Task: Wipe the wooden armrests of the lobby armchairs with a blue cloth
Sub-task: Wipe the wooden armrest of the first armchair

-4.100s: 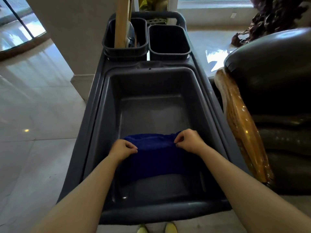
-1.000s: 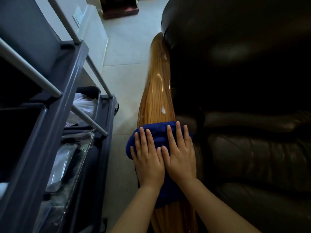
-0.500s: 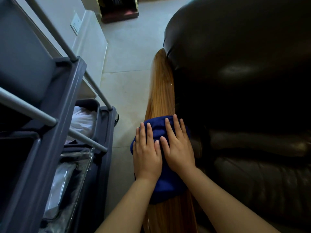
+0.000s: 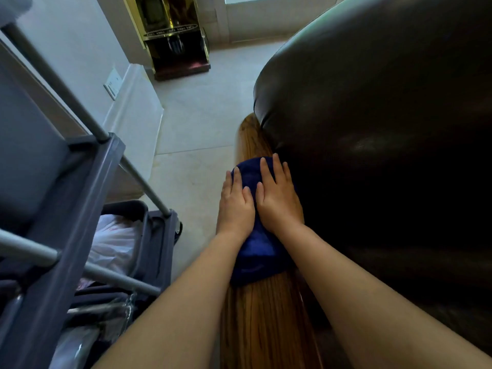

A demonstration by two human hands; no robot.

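A glossy wooden armrest runs away from me along the left side of a dark leather armchair. A dark blue cloth lies draped over the armrest about halfway along. My left hand and my right hand press flat on the cloth side by side, fingers pointing toward the far end. Bare wood shows ahead of the cloth and behind it, near me. The cloth's middle is hidden under my palms.
A grey service cart with metal rails stands close on the left, its lower shelf holding white bags. Pale tiled floor separates cart and armchair. A brass-and-wood stand is against the far wall.
Four seconds ago the cloth was in the cart's tub under both hands. Over the last second both hands have slid the cloth along the armrest toward its far end.
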